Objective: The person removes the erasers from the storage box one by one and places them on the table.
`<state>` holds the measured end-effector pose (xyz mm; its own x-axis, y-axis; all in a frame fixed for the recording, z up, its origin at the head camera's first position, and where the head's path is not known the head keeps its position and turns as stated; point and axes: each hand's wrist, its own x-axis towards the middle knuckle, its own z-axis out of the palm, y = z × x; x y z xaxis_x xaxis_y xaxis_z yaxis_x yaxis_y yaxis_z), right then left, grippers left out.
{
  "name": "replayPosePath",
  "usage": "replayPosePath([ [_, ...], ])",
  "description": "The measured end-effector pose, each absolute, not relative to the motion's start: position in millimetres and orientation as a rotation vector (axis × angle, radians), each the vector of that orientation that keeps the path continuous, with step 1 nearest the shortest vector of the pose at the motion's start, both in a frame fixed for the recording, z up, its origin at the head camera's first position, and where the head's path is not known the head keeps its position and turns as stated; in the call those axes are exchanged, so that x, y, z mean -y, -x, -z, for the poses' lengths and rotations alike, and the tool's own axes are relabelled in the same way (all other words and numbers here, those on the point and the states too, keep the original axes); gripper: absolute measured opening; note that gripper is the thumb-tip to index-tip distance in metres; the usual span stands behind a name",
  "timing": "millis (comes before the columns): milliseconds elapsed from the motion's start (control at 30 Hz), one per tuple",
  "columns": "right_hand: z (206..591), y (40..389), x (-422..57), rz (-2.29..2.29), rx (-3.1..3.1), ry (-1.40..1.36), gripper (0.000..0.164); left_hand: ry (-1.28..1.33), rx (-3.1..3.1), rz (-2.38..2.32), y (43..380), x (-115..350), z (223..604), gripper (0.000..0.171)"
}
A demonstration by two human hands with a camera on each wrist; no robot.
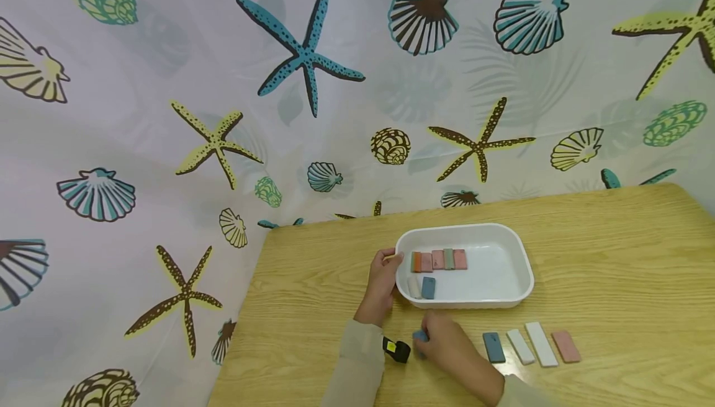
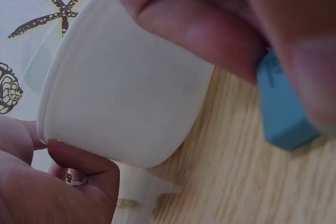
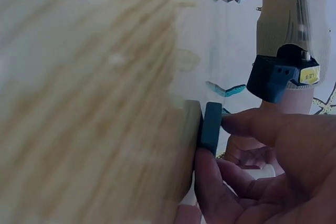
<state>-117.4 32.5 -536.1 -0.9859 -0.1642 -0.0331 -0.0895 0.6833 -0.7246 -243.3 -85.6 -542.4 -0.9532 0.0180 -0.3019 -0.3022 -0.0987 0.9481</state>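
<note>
A white plastic tray (image 1: 497,298) stands on the wooden table, and my left hand (image 1: 383,283) grips its left rim between thumb and fingers. My right hand (image 1: 447,342) pinches a blue eraser (image 3: 212,127) at the table, in front of the tray's left end. Whether that eraser touches the wood, I cannot tell. Inside the tray, pink, green and orange-green erasers (image 1: 438,260) form a row along the back left. A white eraser (image 1: 414,287) and another blue eraser (image 1: 428,288) lie before that row.
Right of my right hand lie a blue eraser (image 1: 494,347), two white erasers (image 1: 540,345) and a pink eraser (image 1: 566,346). A black camera (image 1: 396,350) with a yellow label is on my left wrist. Behind the table hangs a shell-and-starfish curtain (image 1: 357,103).
</note>
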Motion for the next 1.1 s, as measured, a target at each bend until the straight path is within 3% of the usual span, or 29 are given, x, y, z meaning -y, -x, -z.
replayPosePath([
  [600, 522, 108, -28, 1.2, -2.754, 0.266, 0.022, 0.276, -1.939, -2.151, 237, 90, 538, 0.03],
  [833, 494, 110, -46, 1.447, -2.538, 0.407, 0.016, 0.269, -1.953, -2.175, 240, 90, 547, 0.03],
  [1100, 472, 134, -81, 1.536, -2.611, 0.294, 0.017, 0.271, -1.948, -2.16, 238, 91, 545, 0.031],
])
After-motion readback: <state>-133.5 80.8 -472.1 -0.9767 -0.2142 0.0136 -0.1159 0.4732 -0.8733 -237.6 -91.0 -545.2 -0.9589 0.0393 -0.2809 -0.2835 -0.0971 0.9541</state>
